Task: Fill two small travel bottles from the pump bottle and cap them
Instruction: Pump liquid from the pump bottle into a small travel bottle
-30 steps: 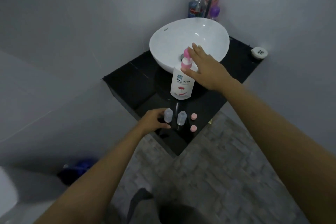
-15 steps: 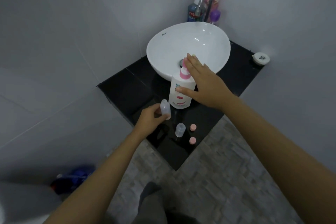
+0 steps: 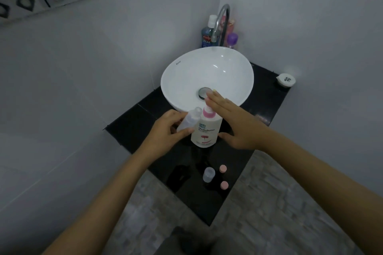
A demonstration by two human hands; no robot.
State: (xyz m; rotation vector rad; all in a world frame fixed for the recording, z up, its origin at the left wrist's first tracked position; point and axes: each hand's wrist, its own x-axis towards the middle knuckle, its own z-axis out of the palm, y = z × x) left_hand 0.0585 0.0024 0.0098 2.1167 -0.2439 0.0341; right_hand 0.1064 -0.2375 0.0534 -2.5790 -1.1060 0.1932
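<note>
A white pump bottle (image 3: 204, 133) with a pink pump stands on the black counter (image 3: 263, 105) in front of the basin. My right hand (image 3: 232, 121) lies flat over the pump head, thumb beside the bottle's body. My left hand (image 3: 167, 132) grips a clear travel bottle (image 3: 189, 121), uncapped and tilted with its mouth up beside the pump. A second clear travel bottle (image 3: 208, 174) stands uncapped near the counter's front corner. Two pink caps (image 3: 223, 168) (image 3: 224, 185) lie just right of it.
A white bowl basin (image 3: 182, 80) with a curved chrome tap (image 3: 222, 18) sits behind the pump bottle. Toiletry bottles (image 3: 208, 33) stand in the back corner. A small white round container (image 3: 286, 80) rests at the counter's right end. Tiled walls close in on both sides.
My left hand lifted one travel bottle off the counter and carried it up to the pump's left side. My right hand settled flat on the pump head. The camera moved closer.
</note>
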